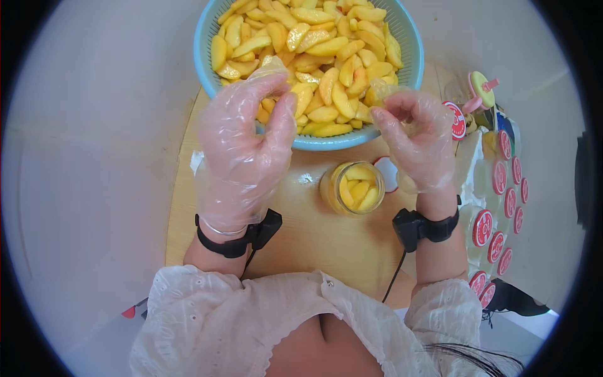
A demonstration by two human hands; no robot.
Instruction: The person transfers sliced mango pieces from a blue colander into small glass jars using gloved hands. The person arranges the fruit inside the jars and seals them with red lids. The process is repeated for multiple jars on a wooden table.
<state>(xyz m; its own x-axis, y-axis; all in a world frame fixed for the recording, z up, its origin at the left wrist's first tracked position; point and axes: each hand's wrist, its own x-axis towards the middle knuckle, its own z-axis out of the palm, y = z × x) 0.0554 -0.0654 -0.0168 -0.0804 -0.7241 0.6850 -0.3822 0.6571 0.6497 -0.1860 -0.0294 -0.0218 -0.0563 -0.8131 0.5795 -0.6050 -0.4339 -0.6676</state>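
Note:
My left hand [247,141], in a clear plastic glove, hovers over the left front rim of a light blue plastic colander [202,52]. Its thumb and index finger are slightly apart, with no item visible between them. Yellow peach slices [330,87] fill the colander. At its right front rim is my right hand [417,134], gloved too, with fingers curled and a small gap to the thumb; nothing shows in it. Loose glove film hides part of the fingertips. Between my forearms stands an uncapped glass jar [355,188] with several peach slices inside.
A jar lid [387,173] lies beside the uncapped jar, partly behind my right hand. Several jars with red lids [483,228] stand along the right side. Behind them is a pink and yellow plastic item [481,89]. White paper [196,161] lies at the table's left edge. Cables [395,278] hang from my wristbands.

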